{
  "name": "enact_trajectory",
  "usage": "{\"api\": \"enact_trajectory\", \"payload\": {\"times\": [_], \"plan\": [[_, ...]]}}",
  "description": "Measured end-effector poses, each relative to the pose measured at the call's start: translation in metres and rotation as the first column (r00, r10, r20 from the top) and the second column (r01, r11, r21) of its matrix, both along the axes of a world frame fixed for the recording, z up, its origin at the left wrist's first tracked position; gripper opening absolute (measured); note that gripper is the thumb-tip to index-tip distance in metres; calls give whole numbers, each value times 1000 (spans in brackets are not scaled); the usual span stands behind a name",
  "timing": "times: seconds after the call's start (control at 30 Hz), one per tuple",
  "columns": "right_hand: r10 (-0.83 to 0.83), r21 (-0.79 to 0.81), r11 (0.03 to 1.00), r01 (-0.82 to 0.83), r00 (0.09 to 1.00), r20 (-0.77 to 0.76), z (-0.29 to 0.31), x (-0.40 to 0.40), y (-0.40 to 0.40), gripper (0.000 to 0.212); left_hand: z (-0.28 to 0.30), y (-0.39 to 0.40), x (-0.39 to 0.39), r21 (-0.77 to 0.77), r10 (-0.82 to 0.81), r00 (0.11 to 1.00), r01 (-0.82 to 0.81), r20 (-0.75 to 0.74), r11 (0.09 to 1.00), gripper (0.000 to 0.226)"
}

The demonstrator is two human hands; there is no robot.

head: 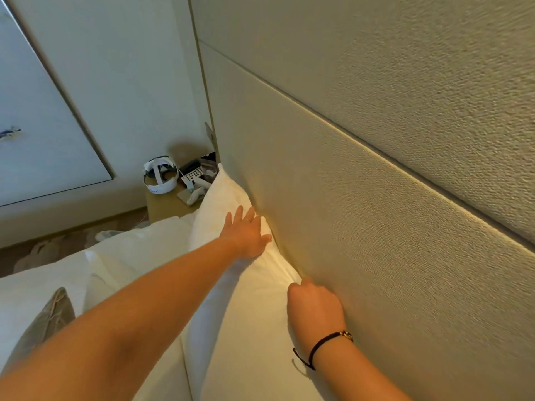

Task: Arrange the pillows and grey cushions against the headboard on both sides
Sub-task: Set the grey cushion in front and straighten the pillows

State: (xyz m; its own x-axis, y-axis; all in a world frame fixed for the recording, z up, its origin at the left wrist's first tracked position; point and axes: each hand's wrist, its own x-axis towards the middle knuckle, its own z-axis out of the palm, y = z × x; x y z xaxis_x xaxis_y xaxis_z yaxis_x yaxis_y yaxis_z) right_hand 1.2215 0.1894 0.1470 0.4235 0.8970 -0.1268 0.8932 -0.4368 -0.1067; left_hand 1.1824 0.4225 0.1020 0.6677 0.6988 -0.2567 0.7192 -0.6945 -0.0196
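A white pillow (223, 204) stands on edge against the beige padded headboard (362, 212). My left hand (246, 233) lies flat on the pillow's upper face with fingers straight and spread. My right hand (312, 308), a black cord bracelet on its wrist, has its fingers curled and pinches the pillow's top edge where it meets the headboard. A second white pillow (243, 357) leans against the headboard nearer to me. One grey cushion (46, 322) lies on the white bed at the lower left, partly hidden by my left arm.
White bedding (121, 256) covers the bed to the left. A bedside table (168, 204) beyond the pillow carries a white headset (160, 176), a remote and small items. A framed picture (37, 117) hangs on the wall at the left. Patterned carpet shows below it.
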Motion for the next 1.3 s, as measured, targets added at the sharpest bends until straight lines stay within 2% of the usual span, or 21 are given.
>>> {"api": "enact_trajectory", "payload": {"times": [0.2,0.33,0.4,0.5,0.6,0.7,0.87,0.97,1.03,1.2,1.3], "plan": [[-64,-93,994,65,998,11,2,-5,-16,22,2,-69,-38,-36,-310,951,310,-4,950,71],[-27,2,1000,27,999,31,2,-30,-61,16,16,-101,-64,-62,-537,844,536,4,842,51],[-56,23,998,55,998,30,-1,-49,-94,38,20,-113,-75,-27,-629,777,629,5,777,44],[-134,-41,990,135,991,27,-11,-71,-143,58,21,-120,-81,146,-708,704,706,-47,693,44],[-268,-120,957,265,963,-15,-19,-81,-178,78,23,-114,-81,245,-645,751,658,-142,712,46],[-311,-161,935,315,949,47,-22,-91,-196,72,25,-108,-77,263,-569,803,595,-176,759,37],[-370,-102,920,379,924,94,-29,-100,-219,62,29,-111,-65,335,-537,821,570,-194,751,35],[-386,-108,915,389,921,48,-33,-97,-226,45,26,-113,-64,361,-496,858,509,-135,781,36],[-359,-57,932,358,933,-15,-32,-87,-227,35,30,-110,-64,376,-473,878,463,-72,803,33],[-337,122,936,330,940,44,-18,-46,-230,38,41,-106,-58,399,-395,916,338,67,852,23],[-370,92,928,362,925,88,-18,-43,-233,40,38,-115,-58,338,-316,934,247,164,908,20]]}}
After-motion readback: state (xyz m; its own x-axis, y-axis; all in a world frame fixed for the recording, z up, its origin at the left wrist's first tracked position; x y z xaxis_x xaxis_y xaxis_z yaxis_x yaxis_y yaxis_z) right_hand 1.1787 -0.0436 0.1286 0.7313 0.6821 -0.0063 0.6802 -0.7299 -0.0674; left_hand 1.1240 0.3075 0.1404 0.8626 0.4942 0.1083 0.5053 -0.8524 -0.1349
